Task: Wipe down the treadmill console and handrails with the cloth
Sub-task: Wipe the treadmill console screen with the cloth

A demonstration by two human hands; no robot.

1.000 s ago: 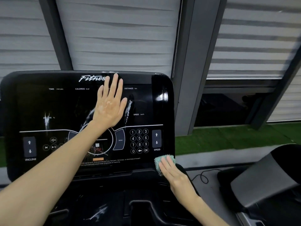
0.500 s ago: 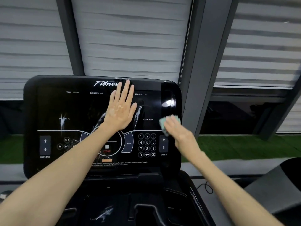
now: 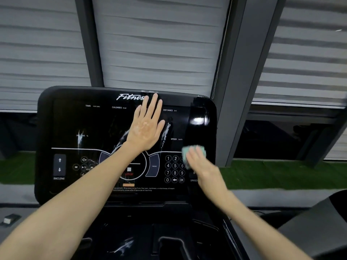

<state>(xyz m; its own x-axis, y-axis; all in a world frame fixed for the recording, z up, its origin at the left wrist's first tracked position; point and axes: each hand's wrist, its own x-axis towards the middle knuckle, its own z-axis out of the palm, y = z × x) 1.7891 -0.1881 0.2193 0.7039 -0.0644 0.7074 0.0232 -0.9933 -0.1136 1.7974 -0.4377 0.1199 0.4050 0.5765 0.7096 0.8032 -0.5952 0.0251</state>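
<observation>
Up goes the right hand [image 3: 204, 169]! A second ago it sat at the bottom right corner of the console [image 3: 62, 113]; half a second ago it was high on the right edge, and now it comes back down a touch, blurred mid-stroke. The left hand [image 3: 146, 126] hasn't budged.

From the head camera: the cloth [image 3: 190, 153], a small teal wad, is pinned against the panel just right of the number keypad [image 3: 175, 169], over the spot where the speed arrows sit. As for the grip, the right fingers look laid flat over the cloth, pressing rather than clutching, though the blur keeps me from being certain. The left hand's grip is wide, palm spread flat on the upper middle of the screen, holding nothing, apparently steadying the panel.

How far along? Early to middle, I'd say. The glossy strip [image 3: 199, 119] down the right edge catches a clean gleam, so that side seems to be getting its pass. But white streaks [image 3: 166, 132] still run beside the left hand, another smear [image 3: 80, 139] marks the incline readout, and there's a streak [image 3: 124, 246] down on the dark tray below. The centre and left of the panel look untouched, and the handrails, hardly in view at all, are yet to come.
</observation>
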